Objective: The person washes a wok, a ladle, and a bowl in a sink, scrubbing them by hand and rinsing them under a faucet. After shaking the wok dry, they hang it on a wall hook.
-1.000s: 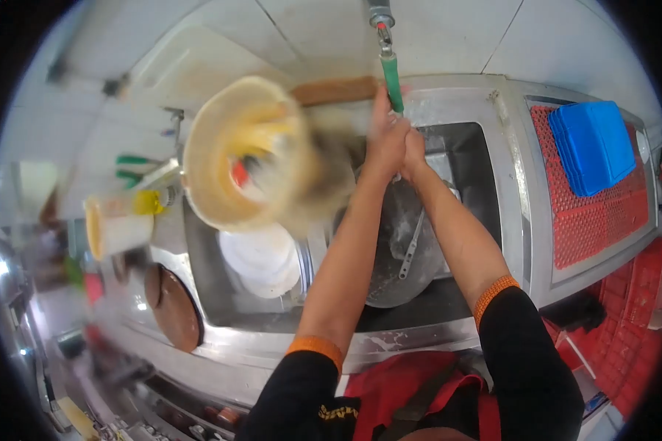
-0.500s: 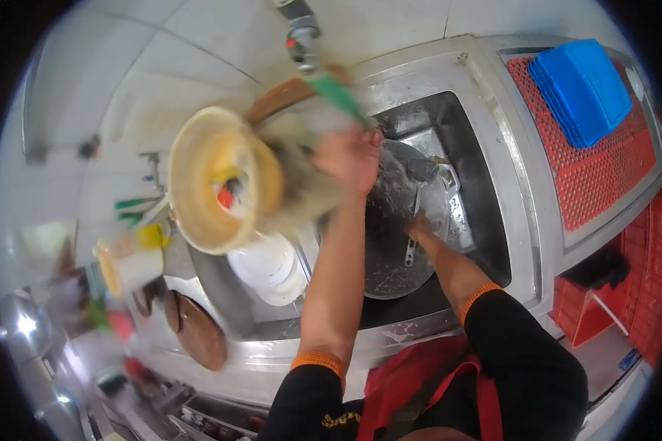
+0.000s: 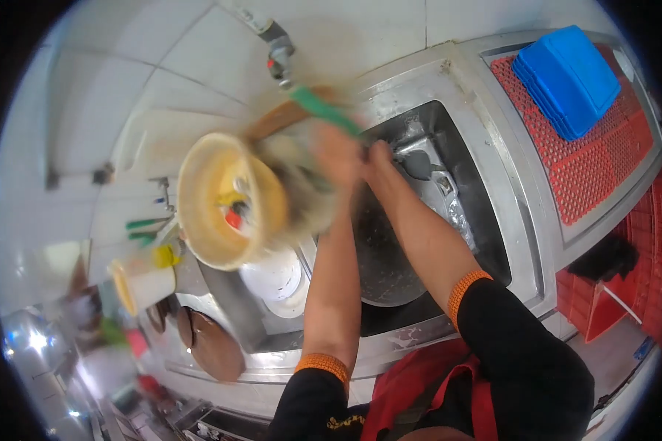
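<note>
My left hand (image 3: pixel 336 156) is at the end of a green hose (image 3: pixel 324 110) fixed to a wall tap (image 3: pixel 279 59). It is smeared by motion, so its fingers do not show clearly. My right hand (image 3: pixel 376 156) is raised beside it, close to the hose end. Its fingers look closed, but what they hold is hidden. Below my forearms a large round grey pan (image 3: pixel 393 272) sits in the dark sink basin (image 3: pixel 485 253), partly covered by my right arm. Past that arm, a dark rounded utensil head (image 3: pixel 417 165) and a pale metal piece (image 3: pixel 444 184) show in the basin.
A cream bucket (image 3: pixel 195 209) with small items inside stands left of my hands. White plates (image 3: pixel 272 275) are in the left basin. Brown round lids (image 3: pixel 217 353) and a white tub (image 3: pixel 151 285) are farther left. Blue trays (image 3: pixel 570 81) rest on a red mat (image 3: pixel 596 176) at right.
My right hand has moved up and left from the pan to beside my left hand. The long perforated handle it gripped no longer shows in the pan. The view has shifted slightly.
</note>
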Tool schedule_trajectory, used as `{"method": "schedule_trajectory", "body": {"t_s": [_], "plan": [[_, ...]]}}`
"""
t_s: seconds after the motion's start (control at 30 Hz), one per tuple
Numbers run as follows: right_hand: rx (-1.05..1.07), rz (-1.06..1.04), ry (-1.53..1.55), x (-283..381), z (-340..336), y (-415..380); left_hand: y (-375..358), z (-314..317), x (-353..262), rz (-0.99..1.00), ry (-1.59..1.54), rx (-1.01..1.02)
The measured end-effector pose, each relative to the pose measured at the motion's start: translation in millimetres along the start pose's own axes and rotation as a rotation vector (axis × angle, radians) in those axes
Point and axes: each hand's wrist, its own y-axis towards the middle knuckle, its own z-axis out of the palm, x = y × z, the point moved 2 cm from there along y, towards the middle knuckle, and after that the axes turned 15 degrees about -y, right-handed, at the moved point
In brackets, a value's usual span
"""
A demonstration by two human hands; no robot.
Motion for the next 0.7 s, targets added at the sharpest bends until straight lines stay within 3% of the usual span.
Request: {"method": "schedule_trajectory", "body": {"t_s": [0.03, 0.1, 0.17, 0.23, 0.3, 0.37, 0.4, 0.47, 0.5, 0.6, 0.63, 0.67, 0.7], "plan": [[0.198, 0.061, 0.068, -16.9, -1.0, 46.9, 0.6, -11.1, 12.7, -0.114, 0.045, 0.033], [0.118, 0.025, 0.048, -7.2, 11.4, 17.0, 1.8, -10.6, 12.7, -0.223, 0.09, 0.07], [0.035, -0.008, 0.028, 6.6, 23.1, -22.1, -1.3, 4.4, -2.3, -0.394, -0.505, 0.01], [0.055, -0.014, 0.152, 17.1, 32.0, -49.5, -2.1, 5.5, 21.6, -0.421, -0.57, -0.079], [0.093, -0.041, 0.106, 14.8, 17.5, -16.4, 3.8, 7.5, 29.7, -0.441, -0.638, -0.178], [0.048, -0.086, 0.0, 27.4, 15.6, -24.1, 14.5, 20.6, 27.1, -0.467, -0.888, 0.016], [0.054, -0.096, -0.011, 30.3, 12.0, -30.4, 19.8, 28.4, 26.6, -0.457, -0.901, 0.014], [0.063, -0.057, -0.089, 42.0, 0.3, -23.1, 30.0, 47.2, 31.5, -0.508, -1.607, 0.094], [-0.005, -0.005, -0.067, 44.3, -4.4, -15.3, 33.6, 50.6, 37.6, -0.572, -1.662, -0.074], [0.141, -0.004, -0.132, 40.2, -14.1, 20.4, 36.8, 53.4, 31.9, -0.612, -1.71, -0.023], [0.088, -0.017, -0.082, 44.9, -2.1, -3.9, 32.0, 48.8, 30.7, -0.657, -1.698, -0.288], [0.086, -0.015, -0.061, 36.5, 0.0, 9.1, 30.8, 40.0, 41.6, -0.673, -1.682, -0.278], [0.247, 0.033, 0.017, 27.0, 7.8, 21.1, 33.0, 26.0, 46.6, -0.331, -0.897, -0.04]]}}
